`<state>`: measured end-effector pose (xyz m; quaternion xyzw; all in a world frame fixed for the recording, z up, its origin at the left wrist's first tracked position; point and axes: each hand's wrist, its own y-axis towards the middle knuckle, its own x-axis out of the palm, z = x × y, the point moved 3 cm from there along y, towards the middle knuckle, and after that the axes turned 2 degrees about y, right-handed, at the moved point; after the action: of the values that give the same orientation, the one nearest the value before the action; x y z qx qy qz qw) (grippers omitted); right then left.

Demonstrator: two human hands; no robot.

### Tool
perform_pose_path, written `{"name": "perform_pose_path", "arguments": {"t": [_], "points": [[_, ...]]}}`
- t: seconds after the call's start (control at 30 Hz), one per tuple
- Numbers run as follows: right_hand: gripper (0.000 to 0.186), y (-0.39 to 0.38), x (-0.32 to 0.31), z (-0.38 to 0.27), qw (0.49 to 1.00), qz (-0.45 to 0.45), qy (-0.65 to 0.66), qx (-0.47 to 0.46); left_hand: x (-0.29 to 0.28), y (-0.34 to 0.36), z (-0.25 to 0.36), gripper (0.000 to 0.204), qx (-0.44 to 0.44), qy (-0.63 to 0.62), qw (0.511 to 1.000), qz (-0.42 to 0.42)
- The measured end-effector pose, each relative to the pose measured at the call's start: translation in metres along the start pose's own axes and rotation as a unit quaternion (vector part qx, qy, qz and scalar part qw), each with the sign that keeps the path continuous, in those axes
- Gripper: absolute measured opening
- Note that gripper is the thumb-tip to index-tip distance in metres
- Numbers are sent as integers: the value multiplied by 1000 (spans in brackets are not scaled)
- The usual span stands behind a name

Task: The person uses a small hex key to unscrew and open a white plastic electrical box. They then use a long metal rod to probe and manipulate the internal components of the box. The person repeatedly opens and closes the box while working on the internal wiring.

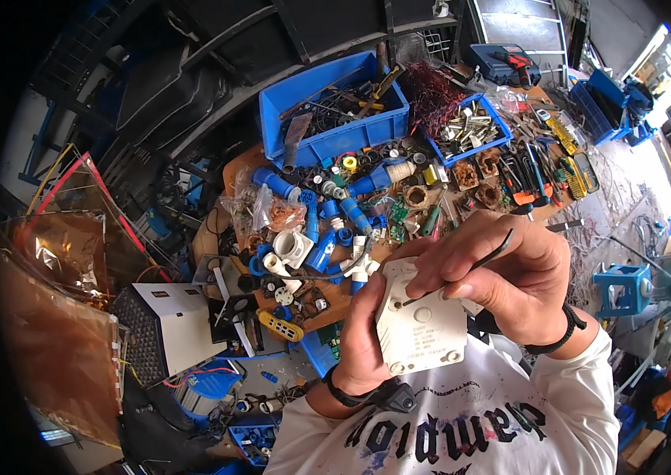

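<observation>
My left hand (361,332) grips a flat white plastic housing (423,336) by its left side, close in front of my chest. The housing has round bosses and holes at its corners and small moulded lettering. My right hand (526,285) is closed round a thin black bent rod like a hex key (484,258), whose tip reaches to a hole near the upper left of the housing. The right fingers hide part of the housing's upper edge.
Beyond my hands a wooden table (324,315) holds blue and white plug fittings (322,251), circuit boards and tools (537,174). Behind are a blue crate (331,134) and a tray of metal parts (468,131). Left stand copper-coloured sheets (66,364); right, a blue stool (622,277).
</observation>
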<state>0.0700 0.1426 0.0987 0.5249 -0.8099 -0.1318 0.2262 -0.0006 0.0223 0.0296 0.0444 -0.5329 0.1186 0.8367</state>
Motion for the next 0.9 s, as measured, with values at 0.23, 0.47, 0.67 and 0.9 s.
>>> {"name": "perform_pose_path", "arguments": {"t": [0.23,0.47,0.67,0.9], "points": [[11,0,0,-6,998,-7,-60,-20,0,0,0,60,26,-33,999,-23],[10,-2,2,-5,997,3,-71,-21,1,-2,1,59,25,-15,999,14],[10,1,4,-4,996,1,-91,-21,-2,3,6,58,33,-16,999,-18],[11,6,9,-9,985,-42,-156,-54,-3,2,9,57,37,-15,999,-10]]}}
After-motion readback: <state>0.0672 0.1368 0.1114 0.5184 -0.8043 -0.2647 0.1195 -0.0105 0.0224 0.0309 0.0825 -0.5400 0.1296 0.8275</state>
